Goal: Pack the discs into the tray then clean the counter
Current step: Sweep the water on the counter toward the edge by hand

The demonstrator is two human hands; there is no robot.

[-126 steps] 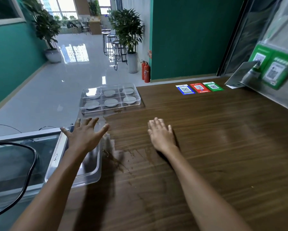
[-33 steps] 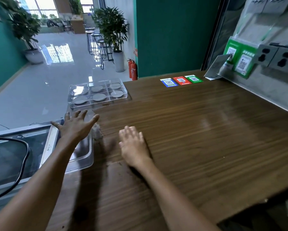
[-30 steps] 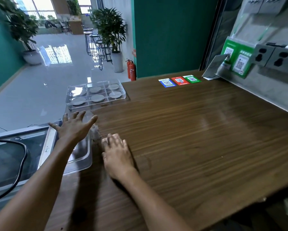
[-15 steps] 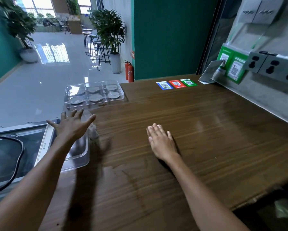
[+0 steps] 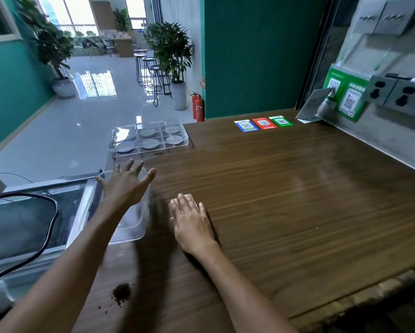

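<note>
Discs (image 5: 150, 143) sat in the clear tray (image 5: 186, 142) at the far left edge of the table (image 5: 285, 188); five were plain to read, and glare washed out the back-left compartment. Packing looked done. The step in hand, as I judged it, was cleaning.

Your right hand (image 5: 191, 223) lay flat on the table, palm down, fingers straight and together, holding nothing. It rested just beside a clear tub (image 5: 132, 224) that overhung the table's left edge.

Your left hand (image 5: 127, 183) was spread wide above the tub, fingers apart, gripping nothing. Whether it touched the rim I could not tell.

A small heap of dark crumbs (image 5: 121, 291) lay near the front edge, close under your left forearm, well apart from the right hand. A fainter dark speck showed in front of the tray.

Next move, by my reading: sweep the right palm across the wood toward the tub, then pull the crumbs in the same way, keeping the tub steady at the edge.

The tub's contents were hard to make out through the plastic and your arm. Motion blur smeared the wood by the tub.
</note>
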